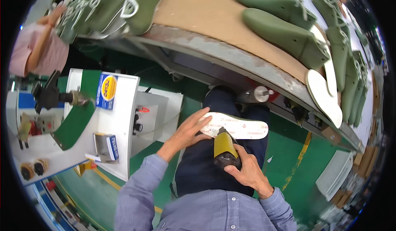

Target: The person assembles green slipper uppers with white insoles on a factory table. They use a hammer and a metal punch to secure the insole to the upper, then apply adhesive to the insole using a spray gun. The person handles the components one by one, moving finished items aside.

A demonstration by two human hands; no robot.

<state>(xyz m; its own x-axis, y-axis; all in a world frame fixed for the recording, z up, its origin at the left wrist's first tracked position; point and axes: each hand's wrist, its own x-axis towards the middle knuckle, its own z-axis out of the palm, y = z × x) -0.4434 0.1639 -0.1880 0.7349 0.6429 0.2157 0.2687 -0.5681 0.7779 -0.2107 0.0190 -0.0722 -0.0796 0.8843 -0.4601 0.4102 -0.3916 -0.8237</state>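
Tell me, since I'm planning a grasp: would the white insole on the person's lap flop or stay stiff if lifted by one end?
The insole looks thin and flat, so probably light. It spans the lap unsagging under the left hand, suggesting board-like stiffness with perhaps slight flex. It cannot roll.

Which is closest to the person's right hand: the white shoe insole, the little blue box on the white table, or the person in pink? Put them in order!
From the right hand:
1. White insole, just above it, on the lap.
2. Small blue box, off to the left on the white table.
3. Person in pink, far upper left.
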